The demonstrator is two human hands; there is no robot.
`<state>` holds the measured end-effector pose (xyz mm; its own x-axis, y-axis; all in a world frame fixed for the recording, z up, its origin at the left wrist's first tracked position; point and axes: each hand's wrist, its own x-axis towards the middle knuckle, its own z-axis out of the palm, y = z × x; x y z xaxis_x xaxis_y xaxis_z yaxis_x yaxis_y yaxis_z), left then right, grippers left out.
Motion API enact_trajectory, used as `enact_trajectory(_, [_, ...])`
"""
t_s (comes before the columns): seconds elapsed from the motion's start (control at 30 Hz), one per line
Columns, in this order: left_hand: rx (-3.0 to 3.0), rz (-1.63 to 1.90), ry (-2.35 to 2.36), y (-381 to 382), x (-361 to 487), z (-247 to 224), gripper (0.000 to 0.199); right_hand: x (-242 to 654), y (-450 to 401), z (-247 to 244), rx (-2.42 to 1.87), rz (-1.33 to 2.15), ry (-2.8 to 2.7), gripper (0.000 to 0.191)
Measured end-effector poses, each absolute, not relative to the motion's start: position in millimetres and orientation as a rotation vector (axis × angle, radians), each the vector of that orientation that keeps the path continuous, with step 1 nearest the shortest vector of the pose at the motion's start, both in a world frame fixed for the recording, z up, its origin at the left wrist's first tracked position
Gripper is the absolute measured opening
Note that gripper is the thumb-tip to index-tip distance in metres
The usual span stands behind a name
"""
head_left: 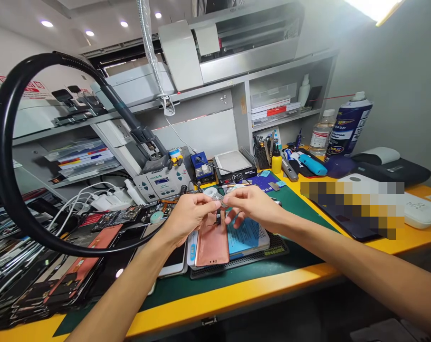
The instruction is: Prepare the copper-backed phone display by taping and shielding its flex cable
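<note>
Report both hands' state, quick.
Left hand: closed, pinching a small greyish piece.
Right hand: thumb and forefinger closed on the same piece, other fingers loosely curled.

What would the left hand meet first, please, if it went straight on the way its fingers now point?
The right hand, most likely: its fingertips lie just beyond the small shiny piece at the fingertips of the left hand. Exact depth is hard to judge from this single view.
</note>
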<state>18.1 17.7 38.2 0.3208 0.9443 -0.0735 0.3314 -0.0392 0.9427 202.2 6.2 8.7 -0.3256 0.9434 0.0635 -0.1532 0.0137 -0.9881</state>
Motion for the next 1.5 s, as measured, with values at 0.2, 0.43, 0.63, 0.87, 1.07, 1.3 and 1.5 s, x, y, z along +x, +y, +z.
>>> enact_trajectory(0.2, [1.555, 0.772, 1.165, 16, 15, 36, 0.025, 202, 4, 11, -0.891, 1.498, -1.358, 0.017])
enact_trajectory(0.43, [1.529, 0.784, 1.188, 10, 15, 39, 0.024, 201, 4, 13, -0.904, 1.491, -1.347, 0.017])
enact_trajectory(0.63, [1.497, 0.806, 1.200, 10, 12, 38, 0.022, 202, 4, 12, -0.908, 1.488, -1.335, 0.017])
enact_trajectory(0.87, [1.441, 0.926, 1.200, -13, -12, 40, 0.023, 205, 4, 16, -0.959, 1.459, -1.312, 0.017])
enact_trajectory(1.07, [1.238, 1.170, 1.277, -75, -80, 37, 0.023, 204, 1, 15, -1.021, 1.458, -1.303, 0.015])
enact_trajectory(1.3, [0.780, 1.478, 1.629, -169, -187, 1, 0.025, 198, 0, 16, -1.103, 1.382, -1.239, 0.017])
enact_trajectory(1.5, [0.492, 1.316, 1.896, -220, -260, -95, 0.024, 195, 1, 17, -1.249, 1.286, -1.188, 0.021])
